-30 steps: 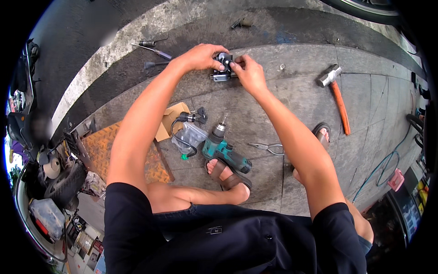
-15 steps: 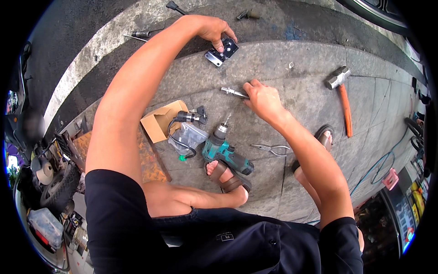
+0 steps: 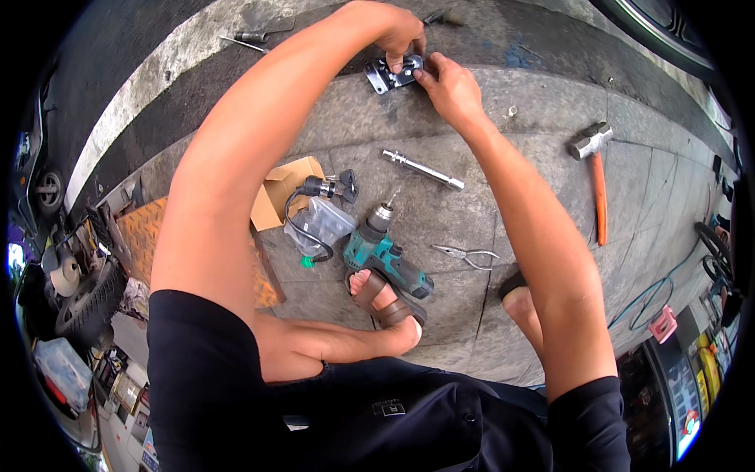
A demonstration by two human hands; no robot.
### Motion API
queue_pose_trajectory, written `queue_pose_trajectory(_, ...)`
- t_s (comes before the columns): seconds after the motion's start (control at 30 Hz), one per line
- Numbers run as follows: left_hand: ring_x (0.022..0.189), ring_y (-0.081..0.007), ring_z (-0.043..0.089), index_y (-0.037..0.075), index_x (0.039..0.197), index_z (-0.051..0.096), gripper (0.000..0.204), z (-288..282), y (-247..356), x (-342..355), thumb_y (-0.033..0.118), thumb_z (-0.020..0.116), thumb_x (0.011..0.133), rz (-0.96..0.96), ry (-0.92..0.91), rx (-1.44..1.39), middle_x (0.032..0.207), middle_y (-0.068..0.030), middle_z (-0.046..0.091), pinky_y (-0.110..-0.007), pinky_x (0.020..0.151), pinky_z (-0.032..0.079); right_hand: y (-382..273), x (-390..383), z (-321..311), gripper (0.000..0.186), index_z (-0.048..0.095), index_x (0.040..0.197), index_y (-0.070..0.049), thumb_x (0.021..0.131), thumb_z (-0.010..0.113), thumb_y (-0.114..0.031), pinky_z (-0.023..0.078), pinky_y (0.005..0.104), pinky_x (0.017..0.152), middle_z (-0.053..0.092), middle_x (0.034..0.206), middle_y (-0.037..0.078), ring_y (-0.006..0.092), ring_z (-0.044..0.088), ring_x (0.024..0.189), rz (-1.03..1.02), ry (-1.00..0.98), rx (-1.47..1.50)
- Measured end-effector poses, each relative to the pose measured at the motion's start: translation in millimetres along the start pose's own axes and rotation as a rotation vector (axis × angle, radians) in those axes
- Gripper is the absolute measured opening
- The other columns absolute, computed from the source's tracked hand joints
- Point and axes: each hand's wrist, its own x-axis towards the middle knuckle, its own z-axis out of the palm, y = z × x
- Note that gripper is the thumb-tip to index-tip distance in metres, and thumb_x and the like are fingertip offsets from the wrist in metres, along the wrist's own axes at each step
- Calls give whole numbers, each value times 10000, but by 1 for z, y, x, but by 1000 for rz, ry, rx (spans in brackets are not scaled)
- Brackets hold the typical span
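Note:
At the top centre, a black and silver metal bracket assembly (image 3: 383, 79) lies at the pavement's far edge. My left hand (image 3: 401, 33) holds it from above, thumb pressed on its top. From the right, my right hand (image 3: 456, 85) has its thumb and forefinger closed at the bracket's right end; whatever small piece lies between them is hidden. A chrome tubular socket wrench (image 3: 425, 171) rests on the paving below my right hand, untouched. Nearer me are a teal cordless drill (image 3: 381, 252) with a bit fitted and needle-nose pliers (image 3: 465, 256).
A hammer (image 3: 599, 197) with an orange handle lies at right. Left of the drill are an open cardboard box (image 3: 271, 208), a plastic bag (image 3: 321, 226) and an ignition lock with keys (image 3: 318, 186). My sandalled foot (image 3: 385, 299) touches the drill. A wheel (image 3: 661, 35) stands top right.
My right hand has let go of the socket wrench, now lying on the paving, and has moved up to the bracket. My left hand stays on the bracket.

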Motion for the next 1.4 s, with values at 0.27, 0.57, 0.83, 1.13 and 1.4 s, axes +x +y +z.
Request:
queue_pose_trajectory(0.27,961,-226,659,-18,1195,613,633,103,-15,-10,417,810,778,-399,1158,-886,1109,-165,675,-341,874,516,4,-3,8,282,622,987,-57,884,670,-315,486,457,765,688,942,143,368,643,898,-112,140,26)
queue_pose_trajectory(0.57,891,-120,644,41,1069,667,420,99,4,13,355,789,818,-229,762,-1245,977,-55,701,-264,808,487,20,-12,-23,286,634,1011,-68,899,653,-331,502,446,826,689,1039,126,338,652,971,-41,17,-91)
queue_pose_trajectory(0.83,855,-140,676,33,1081,654,443,105,-13,23,354,793,810,-256,790,-1243,982,-68,711,-279,779,528,238,-121,-200,477,585,1215,-22,879,690,-344,469,462,880,601,1089,205,387,586,1016,120,540,-645)
queue_pose_trajectory(1.13,1149,-217,583,77,1182,663,536,104,-2,20,423,783,791,-262,825,-1163,1180,-105,668,-354,1003,406,239,-158,-172,392,570,1119,-16,883,674,-312,462,486,832,603,1006,234,437,591,924,151,351,-510)
queue_pose_trajectory(1.4,1053,-179,603,78,1134,674,485,109,-6,8,406,779,794,-241,820,-1208,1111,-72,684,-336,943,434,25,-131,-97,294,513,1164,-58,998,527,-301,506,445,595,667,775,210,331,686,674,3,-30,24)
